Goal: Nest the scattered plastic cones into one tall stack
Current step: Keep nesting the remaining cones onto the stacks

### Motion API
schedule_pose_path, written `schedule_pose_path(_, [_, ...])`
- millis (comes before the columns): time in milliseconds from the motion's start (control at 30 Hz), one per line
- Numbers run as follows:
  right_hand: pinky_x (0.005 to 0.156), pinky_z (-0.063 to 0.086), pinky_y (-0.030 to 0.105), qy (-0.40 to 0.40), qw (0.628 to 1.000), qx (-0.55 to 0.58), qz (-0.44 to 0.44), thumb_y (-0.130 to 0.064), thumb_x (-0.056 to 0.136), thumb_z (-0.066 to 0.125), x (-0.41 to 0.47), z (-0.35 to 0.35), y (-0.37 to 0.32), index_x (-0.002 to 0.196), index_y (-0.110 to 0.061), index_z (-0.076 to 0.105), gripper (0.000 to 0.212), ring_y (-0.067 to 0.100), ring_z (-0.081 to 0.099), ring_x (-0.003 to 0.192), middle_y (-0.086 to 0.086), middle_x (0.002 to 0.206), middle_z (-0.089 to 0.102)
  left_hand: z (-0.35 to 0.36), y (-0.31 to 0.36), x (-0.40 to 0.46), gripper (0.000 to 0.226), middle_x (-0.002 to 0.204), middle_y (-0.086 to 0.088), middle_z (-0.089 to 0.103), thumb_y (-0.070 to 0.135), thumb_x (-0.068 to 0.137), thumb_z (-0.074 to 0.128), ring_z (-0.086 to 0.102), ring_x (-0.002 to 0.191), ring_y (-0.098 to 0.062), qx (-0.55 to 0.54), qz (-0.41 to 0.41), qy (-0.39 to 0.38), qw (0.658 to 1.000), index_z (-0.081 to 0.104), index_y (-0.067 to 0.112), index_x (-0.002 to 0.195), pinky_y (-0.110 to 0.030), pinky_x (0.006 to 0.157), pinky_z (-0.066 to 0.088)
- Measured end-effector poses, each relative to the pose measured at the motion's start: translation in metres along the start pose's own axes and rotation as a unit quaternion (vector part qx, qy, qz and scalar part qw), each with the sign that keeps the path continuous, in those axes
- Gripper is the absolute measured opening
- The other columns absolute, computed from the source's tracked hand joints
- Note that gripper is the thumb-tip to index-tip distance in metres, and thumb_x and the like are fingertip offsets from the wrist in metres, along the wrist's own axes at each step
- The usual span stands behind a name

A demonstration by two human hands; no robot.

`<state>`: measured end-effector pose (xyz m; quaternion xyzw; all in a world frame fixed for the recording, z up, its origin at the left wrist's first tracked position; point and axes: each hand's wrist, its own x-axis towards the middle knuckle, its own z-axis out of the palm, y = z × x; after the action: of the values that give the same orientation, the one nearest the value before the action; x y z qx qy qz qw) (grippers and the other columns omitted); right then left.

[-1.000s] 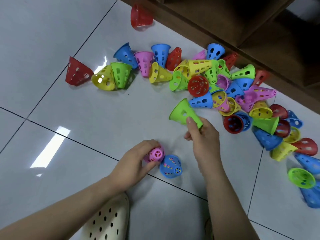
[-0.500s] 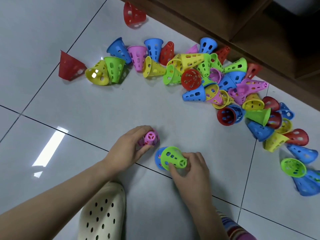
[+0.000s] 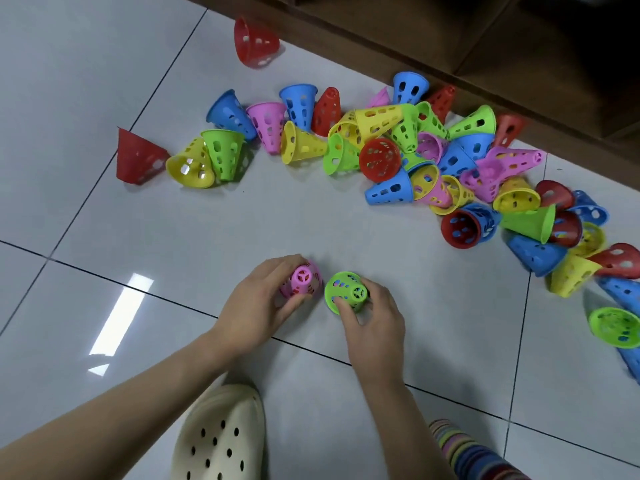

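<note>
Two perforated cones stand narrow end up on the white tiled floor in front of me. My left hand (image 3: 258,308) is wrapped around the pink cone (image 3: 302,279). Just to its right, my right hand (image 3: 372,320) grips the green cone (image 3: 346,292), which covers the blue cone I saw there earlier. Behind them, several loose cones in red, blue, yellow, green and pink form a scattered pile (image 3: 408,157) that curves from the far left round to the right edge.
A dark wooden cabinet base (image 3: 450,39) runs along the back right. A lone red cone (image 3: 255,41) lies far back, another red cone (image 3: 138,156) at the left. A cream clog (image 3: 221,434) and a striped sleeve or leg (image 3: 464,452) sit at the bottom.
My right hand brought the green cone from near the pile down over the blue cone beside the pink one. My left hand has stayed on the pink cone.
</note>
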<state>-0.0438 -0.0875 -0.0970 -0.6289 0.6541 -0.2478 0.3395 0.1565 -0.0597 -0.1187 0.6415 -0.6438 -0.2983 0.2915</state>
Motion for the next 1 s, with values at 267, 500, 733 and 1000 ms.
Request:
schedule_pose_path(267, [0.089,0.044,0.012,-0.009,1.0,0.009,-0.01,-0.02,0.081,0.081,0.018,0.005,-0.001,0.12,-0.021,0.066,0.042,0.006,0.061,0.103,-0.01,0.11,0.065,-0.005,-0.008,0.016,0.048,0.13,0.008,0.059,0.031,0.093,0.073,0.054,0.121,-0.012,-0.008,-0.015,0.016,1.0,0.055,0.019,0.136,-0.012,0.103,0.036])
schedule_pose_path(500, [0.087,0.049,0.021,-0.027,0.999,0.018,0.002,-0.02,0.08,0.083,0.021,0.003,-0.002,0.117,-0.023,0.064,0.041,0.008,0.062,0.102,-0.01,0.108,0.064,-0.04,-0.04,0.024,0.047,0.136,-0.013,0.058,0.036,0.106,0.038,0.052,0.125,-0.03,0.055,-0.044,0.132,0.989,0.056,0.003,0.136,-0.034,0.11,0.037])
schedule_pose_path(733, [0.082,0.035,0.001,-0.077,0.996,0.036,0.025,-0.041,0.075,0.082,0.042,-0.006,-0.036,0.117,-0.034,0.056,0.049,-0.009,0.049,0.101,-0.027,0.112,0.052,-0.089,-0.087,0.065,0.053,0.156,-0.019,0.032,0.016,0.095,0.049,0.03,0.144,-0.031,0.116,-0.163,0.323,0.925,0.042,0.012,0.148,-0.038,0.12,0.018])
schedule_pose_path(1000, [0.087,0.044,0.023,-0.082,0.995,0.038,-0.04,-0.039,0.087,0.073,0.07,0.005,-0.074,0.108,-0.029,0.063,0.026,-0.012,0.049,0.106,-0.023,0.11,0.056,-0.151,-0.142,0.095,0.071,0.135,-0.006,0.058,0.016,0.08,0.05,0.052,0.126,-0.029,-0.003,-0.249,0.234,0.94,0.038,0.023,0.15,-0.044,0.112,0.039])
